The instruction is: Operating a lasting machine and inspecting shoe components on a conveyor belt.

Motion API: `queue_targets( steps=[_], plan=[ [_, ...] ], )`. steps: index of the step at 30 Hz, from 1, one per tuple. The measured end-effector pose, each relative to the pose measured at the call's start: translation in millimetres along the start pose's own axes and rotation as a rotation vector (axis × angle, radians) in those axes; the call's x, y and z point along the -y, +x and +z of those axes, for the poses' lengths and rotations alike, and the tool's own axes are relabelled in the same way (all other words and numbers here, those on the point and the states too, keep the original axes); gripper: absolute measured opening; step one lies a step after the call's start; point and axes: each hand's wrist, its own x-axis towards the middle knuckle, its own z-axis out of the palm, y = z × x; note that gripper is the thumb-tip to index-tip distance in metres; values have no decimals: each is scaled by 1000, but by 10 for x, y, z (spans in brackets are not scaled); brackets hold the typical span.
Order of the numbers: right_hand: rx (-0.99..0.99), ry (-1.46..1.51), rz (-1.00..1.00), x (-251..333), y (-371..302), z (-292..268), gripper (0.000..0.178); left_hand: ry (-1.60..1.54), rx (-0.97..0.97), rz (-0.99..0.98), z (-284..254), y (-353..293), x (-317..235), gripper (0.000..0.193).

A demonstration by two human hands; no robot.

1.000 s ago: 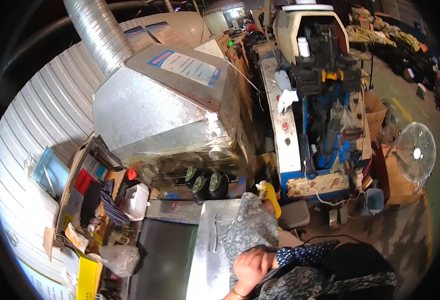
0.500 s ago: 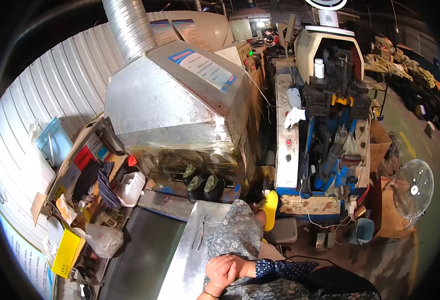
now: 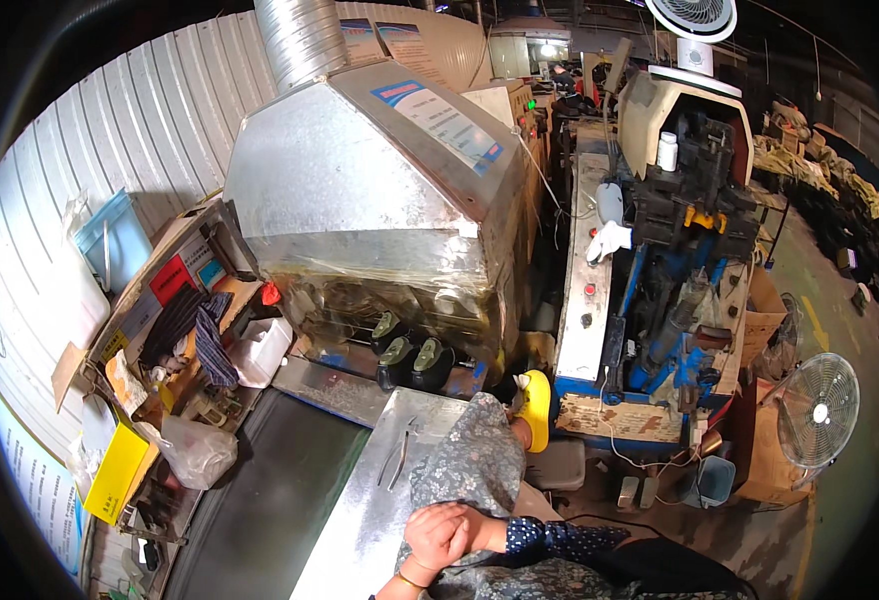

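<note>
My hands are clasped together over my lap, on grey flower-patterned cloth (image 3: 470, 450). My left hand (image 3: 434, 540), with a thin bracelet at the wrist, is folded over my right hand (image 3: 482, 529). The right arm comes in from the right in a dark dotted sleeve (image 3: 560, 540). Some of the right hand's fingers are hidden under the left. Just beyond them, a slim metal tool like tweezers (image 3: 397, 462) lies on a shiny metal sheet (image 3: 360, 520). A yellow shoe (image 3: 534, 410) is on my foot.
Ahead is a hooded metal machine (image 3: 360, 170); several black rounded, shoe-like pieces (image 3: 432, 364) sit at its opening. A dark belt (image 3: 280, 490) runs at left, beside a cluttered shelf (image 3: 160, 330). To the right stand a blue-and-black press (image 3: 680, 300), a bucket (image 3: 712, 482) and a fan (image 3: 820, 410).
The view has tilted a little, so the machines appear lower and slightly farther right. My hands stay clasped in the same place on my lap.
</note>
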Motion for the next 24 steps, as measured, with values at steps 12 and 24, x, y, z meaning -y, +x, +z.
queue_targets(
  steps=[12,24],
  plan=[
    [2,1,8,-11,65,38,26,-14,0,-9,-42,-43,67,9],
    [-2,-5,-7,-9,52,4,27,-18,13,-12,-17,-53,60,8]
  ],
)
